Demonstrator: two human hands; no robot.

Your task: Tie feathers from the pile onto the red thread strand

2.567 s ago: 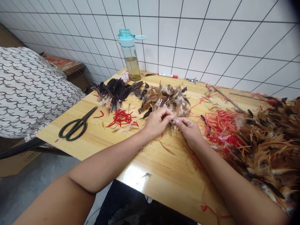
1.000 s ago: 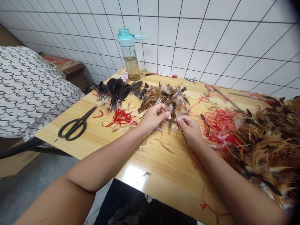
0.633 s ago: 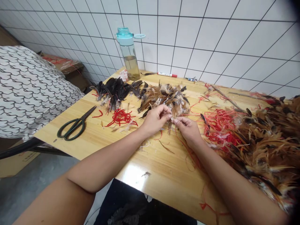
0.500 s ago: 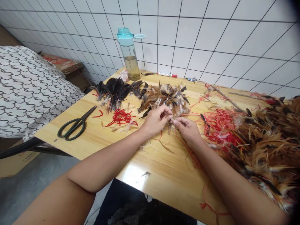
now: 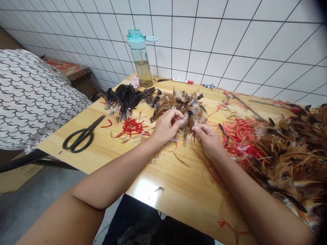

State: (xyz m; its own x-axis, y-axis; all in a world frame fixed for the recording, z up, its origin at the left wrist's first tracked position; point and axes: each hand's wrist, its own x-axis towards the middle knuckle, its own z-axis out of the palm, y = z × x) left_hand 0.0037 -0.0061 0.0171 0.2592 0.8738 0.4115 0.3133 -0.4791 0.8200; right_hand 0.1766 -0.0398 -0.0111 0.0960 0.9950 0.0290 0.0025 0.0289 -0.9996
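Note:
My left hand (image 5: 168,126) is pinched, thumb against forefinger, at the near side of a pile of brown feathers (image 5: 176,100). Pale quill ends show at its fingertips, partly lost against the pile. A short gap to the right, my right hand (image 5: 208,139) has thumb and forefinger pressed together. Brown feather tips and a thin red string (image 5: 196,149) show close to it, but what it pinches is too small to make out. Black feathers (image 5: 126,98) lie in bunches left of the brown pile. In front of them is a heap of short red strings (image 5: 132,127).
Dark-handled scissors (image 5: 81,136) lie at the table's left. A water bottle (image 5: 141,64) and a red-capped marker (image 5: 182,81) are near the tiled wall. Tangled red string (image 5: 240,132) and a large brown feather heap (image 5: 288,156) cover the right side.
My hands were together at the fingertips and have parted. The left has shifted slightly up and left, the right a little to the right.

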